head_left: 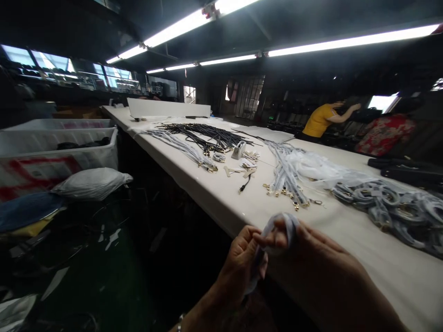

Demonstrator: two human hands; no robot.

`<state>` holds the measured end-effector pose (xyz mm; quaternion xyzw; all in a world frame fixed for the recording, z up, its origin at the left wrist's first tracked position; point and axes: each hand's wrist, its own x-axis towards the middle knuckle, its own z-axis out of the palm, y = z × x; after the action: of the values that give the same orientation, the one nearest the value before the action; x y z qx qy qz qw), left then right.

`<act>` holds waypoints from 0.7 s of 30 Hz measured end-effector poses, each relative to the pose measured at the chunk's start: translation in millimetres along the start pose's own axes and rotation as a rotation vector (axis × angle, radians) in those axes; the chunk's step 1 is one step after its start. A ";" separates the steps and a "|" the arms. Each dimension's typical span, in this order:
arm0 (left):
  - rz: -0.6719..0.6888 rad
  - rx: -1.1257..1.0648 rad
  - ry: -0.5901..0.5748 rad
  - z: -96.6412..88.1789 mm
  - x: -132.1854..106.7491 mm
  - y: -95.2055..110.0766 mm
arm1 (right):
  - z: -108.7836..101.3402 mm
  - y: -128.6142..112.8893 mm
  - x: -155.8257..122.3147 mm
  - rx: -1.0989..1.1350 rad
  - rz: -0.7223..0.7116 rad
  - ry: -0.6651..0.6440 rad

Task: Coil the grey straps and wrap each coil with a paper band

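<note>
While the head view shows both hands close together over the near edge of the table (221, 196), the strap (292, 228) is between them, bent into a loose loop. The left hand (244, 251) pinches it between thumb and fingers; the right hand (321, 258) seems closed on the loop's other side, fingers passing through it, though its thumb is hard to make out. Coiling appears to be the step in hand. It calls for light, even tension, flat turns laid edge to edge, and a firm pinch where the layers cross; too tight a pull could crease or slide the wrapping. The strap looks soft, greyish and sheathed in cloudy film, its lower end hanging below the left hand, in shadow.

Beyond lie straight wrapped straps (285, 170) with brassy metal clips (296, 206) at their ends. To their right, rounded coils (391, 198) heap up, glossy and crinkled. Thin black cords (207, 134) fan out farther off, near a squat tape roll (219, 157). The tabletop is pale, smooth and matte.
</note>
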<state>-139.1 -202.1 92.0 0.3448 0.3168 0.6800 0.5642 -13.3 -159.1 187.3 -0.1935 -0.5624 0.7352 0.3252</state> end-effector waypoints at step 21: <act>-0.146 0.663 -0.158 -62.6 24.2 45.9 | -55.2 28.3 -4.7 -1.059 0.058 -0.509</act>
<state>-219.1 -188.3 97.2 0.5373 0.4995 0.4694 0.4914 18.6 -128.1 143.9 -0.1624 -0.9079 0.3860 0.0188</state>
